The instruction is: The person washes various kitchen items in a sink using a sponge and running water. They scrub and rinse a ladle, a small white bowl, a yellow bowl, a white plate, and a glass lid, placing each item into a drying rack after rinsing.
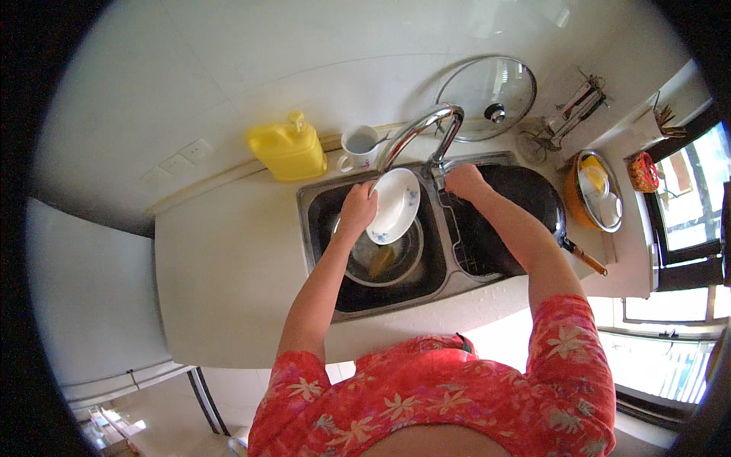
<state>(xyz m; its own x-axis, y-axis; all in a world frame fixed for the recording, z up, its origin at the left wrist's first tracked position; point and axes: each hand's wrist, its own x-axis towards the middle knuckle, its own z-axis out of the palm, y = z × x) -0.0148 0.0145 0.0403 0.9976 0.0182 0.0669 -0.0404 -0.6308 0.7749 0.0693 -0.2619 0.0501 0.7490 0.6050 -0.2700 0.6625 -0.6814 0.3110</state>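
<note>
My left hand [358, 210] grips the rim of a white bowl with blue flower marks [395, 207], tilted under the spout of the chrome faucet [421, 127]. Below it, in the left sink basin, stands a round metal basin [412, 264] with a yellowish-brown thing [381, 261] in it. My right hand [464, 181] is at the base of the faucet, by its lever; its fingertips are partly hidden, so its grip cannot be told. Under my right forearm, a black wok [531, 197] with a wooden handle lies over the right sink basin, beside a wire rack [471, 264].
Behind the sink stand a yellow jug [290, 149], a white mug [360, 149] and a glass lid [485, 85] leaning on the wall. To the right are a basket with dishes [573, 191], hanging utensils [579, 111] and a small red basket [643, 172].
</note>
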